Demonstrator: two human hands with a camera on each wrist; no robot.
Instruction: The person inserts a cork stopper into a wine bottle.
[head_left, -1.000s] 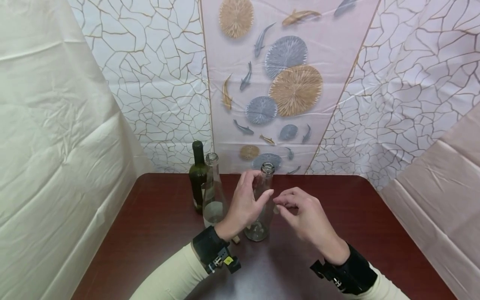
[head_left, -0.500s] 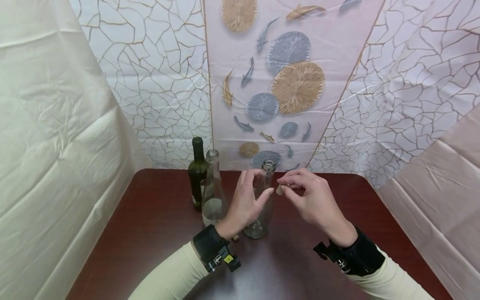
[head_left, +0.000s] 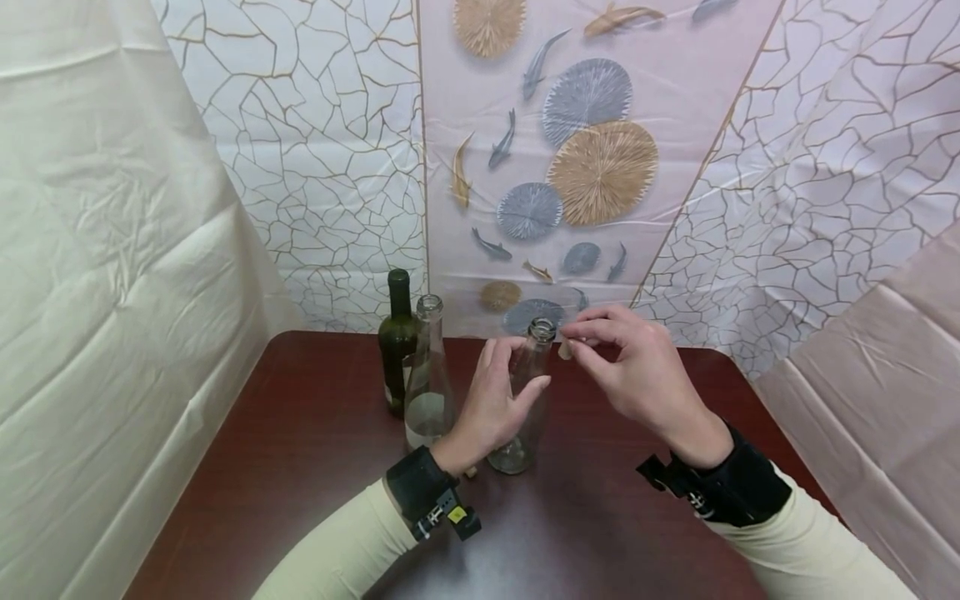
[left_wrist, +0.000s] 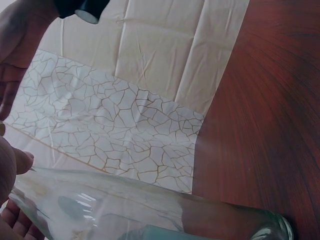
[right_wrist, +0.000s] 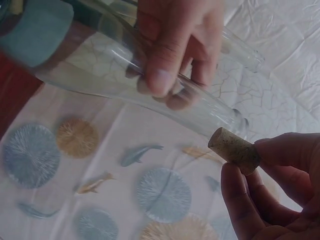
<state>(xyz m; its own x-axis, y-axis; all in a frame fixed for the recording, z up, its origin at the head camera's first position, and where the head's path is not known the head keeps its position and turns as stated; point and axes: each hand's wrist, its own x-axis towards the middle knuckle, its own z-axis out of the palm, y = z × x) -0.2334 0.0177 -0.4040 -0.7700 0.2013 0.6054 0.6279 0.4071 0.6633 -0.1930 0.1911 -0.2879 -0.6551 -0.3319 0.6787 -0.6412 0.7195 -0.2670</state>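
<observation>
A clear glass bottle (head_left: 513,458) stands upright on the table. My left hand (head_left: 491,404) holds it below the neck, thumb and fingers curled round the glass, as the right wrist view shows. A speckled cork (right_wrist: 234,151) is pinched between the thumb and fingers of my right hand (head_left: 647,375). That cork is just to the right of the bottle's mouth (head_left: 542,327), apart from it in the head view. The left wrist view shows the bottle's body (left_wrist: 125,205) down to its base.
Left of the held bottle stand another clear bottle (head_left: 430,358) with a pale label and a dark green bottle (head_left: 396,343). A small cork-coloured piece (head_left: 471,472) lies by my left wrist, partly hidden. The reddish-brown table (head_left: 300,442) meets patterned cloth at the back.
My right hand has risen with the cork, from beside the bottle's body to beside its mouth. The left hand keeps its hold on the bottle. The head view has shifted slightly.
</observation>
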